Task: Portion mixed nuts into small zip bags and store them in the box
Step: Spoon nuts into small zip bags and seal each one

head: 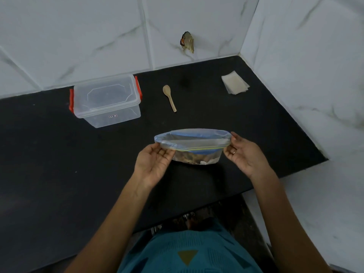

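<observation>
Both hands were clamped on one thing, a large zip bag [194, 141] held between them near the front edge of the dark surface [59, 154]. The left hand [155, 164] pinched the bag's left end at the mouth, palm turned up, with its fingers curled under the plastic. The right hand [243, 154] pinched the right end in the same way, and a ring [233, 152] showed on one finger. The hands were well apart, drawing the mouth of the bag out into a long open oval. A blue band ran round that mouth, and a thin yellow-green zip line crossed the near side.

Brown mixed nuts [189, 157] lay in the bottom of the bag, seen through the clear plastic. Whether the bag's bottom touched the surface could not be told.

Farther back on the left stood the clear plastic box [107, 99] with its lid on and a red latch at each end. To its right, apart from it, a small wooden spoon [169, 97] lay flat with its bowl toward the wall [78, 36]. Well off to the right, close to the corner, lay a flat stack of small bags [235, 82]. Below the arms, a teal garment [177, 253] filled the bottom of the view.
</observation>
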`<state>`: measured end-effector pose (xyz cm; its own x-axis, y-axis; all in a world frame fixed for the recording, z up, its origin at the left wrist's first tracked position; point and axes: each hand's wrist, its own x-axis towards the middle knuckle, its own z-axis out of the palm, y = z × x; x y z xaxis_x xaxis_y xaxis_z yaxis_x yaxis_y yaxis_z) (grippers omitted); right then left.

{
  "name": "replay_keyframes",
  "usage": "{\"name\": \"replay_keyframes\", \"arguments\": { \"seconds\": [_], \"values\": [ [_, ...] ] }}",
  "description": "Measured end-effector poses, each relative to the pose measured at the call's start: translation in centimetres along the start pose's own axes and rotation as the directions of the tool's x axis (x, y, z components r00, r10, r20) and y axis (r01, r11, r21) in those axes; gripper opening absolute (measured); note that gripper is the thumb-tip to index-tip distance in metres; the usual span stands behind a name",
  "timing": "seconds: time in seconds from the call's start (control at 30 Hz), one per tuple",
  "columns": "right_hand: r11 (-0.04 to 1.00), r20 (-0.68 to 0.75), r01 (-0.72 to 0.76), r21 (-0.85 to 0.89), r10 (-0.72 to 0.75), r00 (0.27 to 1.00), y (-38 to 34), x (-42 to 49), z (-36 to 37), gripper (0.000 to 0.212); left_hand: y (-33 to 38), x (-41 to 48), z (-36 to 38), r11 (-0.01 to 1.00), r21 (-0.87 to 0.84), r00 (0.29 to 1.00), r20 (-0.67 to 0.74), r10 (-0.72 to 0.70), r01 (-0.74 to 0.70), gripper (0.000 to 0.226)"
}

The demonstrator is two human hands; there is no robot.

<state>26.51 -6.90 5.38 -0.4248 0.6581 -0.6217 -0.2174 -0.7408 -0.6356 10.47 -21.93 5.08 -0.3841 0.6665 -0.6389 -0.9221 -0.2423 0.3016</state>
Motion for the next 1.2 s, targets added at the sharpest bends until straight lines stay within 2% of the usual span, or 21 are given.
{"name": "replay_keyframes", "arguments": {
  "seconds": [0.03, 0.07, 0.13, 0.2, 0.27, 0.4, 0.5, 0.67, 0.87, 1.0, 1.1, 1.2],
  "values": [
    [0.980, -0.012, 0.087, -0.180, -0.091, 0.996, 0.2, -0.2, 0.1, 0.016, 0.0, -0.1, 0.0, 1.000, 0.018, 1.000, 0.009, 0.006, -0.007, 0.027],
    [0.918, -0.019, 0.173, -0.358, -0.192, 0.981, 0.3, -0.4, 0.2, 0.016, 0.0, -0.1, 0.0, 0.999, 0.044, 1.000, 0.021, 0.007, -0.008, 0.028],
    [0.748, -0.006, 0.284, -0.600, -0.359, 0.933, 0.6, -0.7, 0.0, 0.019, 0.1, -0.2, -0.2, 0.995, 0.100, 0.999, 0.037, 0.002, -0.006, 0.030],
    [0.643, 0.012, 0.302, -0.704, -0.415, 0.910, 0.7, -0.9, -0.2, 0.020, 0.1, -0.3, -0.3, 0.981, 0.194, 1.000, 0.028, 0.009, -0.014, 0.030],
    [0.623, 0.004, 0.263, -0.737, -0.384, 0.923, 0.5, -1.0, -0.4, 0.019, 0.0, -0.3, -0.4, 0.959, 0.284, 1.000, 0.017, 0.013, -0.017, 0.028],
    [0.797, -0.028, 0.120, -0.592, -0.169, 0.985, 0.0, -0.8, -0.7, 0.010, 0.1, -0.6, -0.5, 0.934, 0.358, 1.000, 0.004, -0.003, 0.002, 0.026],
    [0.906, -0.027, -0.028, -0.421, 0.018, 0.999, -0.2, -0.5, -0.9, 0.008, 0.3, -0.6, -0.7, 0.927, 0.375, 1.000, 0.005, -0.018, 0.015, 0.025],
    [0.960, -0.006, -0.222, -0.171, 0.225, 0.974, 0.0, 0.1, -0.9, 0.010, 0.5, -0.7, -1.0, 0.940, 0.341, 1.000, -0.004, -0.027, 0.027, 0.024],
    [0.964, 0.032, -0.253, -0.081, 0.256, 0.966, 0.4, 0.7, -1.3, 0.015, 1.2, -0.4, -1.6, 0.955, 0.293, 0.999, -0.036, -0.030, 0.040, 0.021],
    [0.976, 0.054, -0.218, -0.024, 0.219, 0.974, 0.7, 0.9, -1.2, 0.018, 1.1, -0.4, -1.6, 0.974, 0.223, 0.998, -0.063, -0.027, 0.041, 0.033],
    [0.990, 0.037, -0.140, 0.031, 0.139, 0.990, 0.7, 0.8, -1.1, 0.018, 1.3, -0.5, -1.8, 0.915, 0.401, 0.998, -0.066, -0.020, 0.045, 0.041],
    [0.991, 0.015, -0.115, 0.064, 0.115, 0.993, 0.4, 0.6, -1.1, 0.018, 1.3, -0.6, -2.2, 0.746, 0.665, 0.996, -0.091, 0.023, 0.043, 0.041]
  ]
}}
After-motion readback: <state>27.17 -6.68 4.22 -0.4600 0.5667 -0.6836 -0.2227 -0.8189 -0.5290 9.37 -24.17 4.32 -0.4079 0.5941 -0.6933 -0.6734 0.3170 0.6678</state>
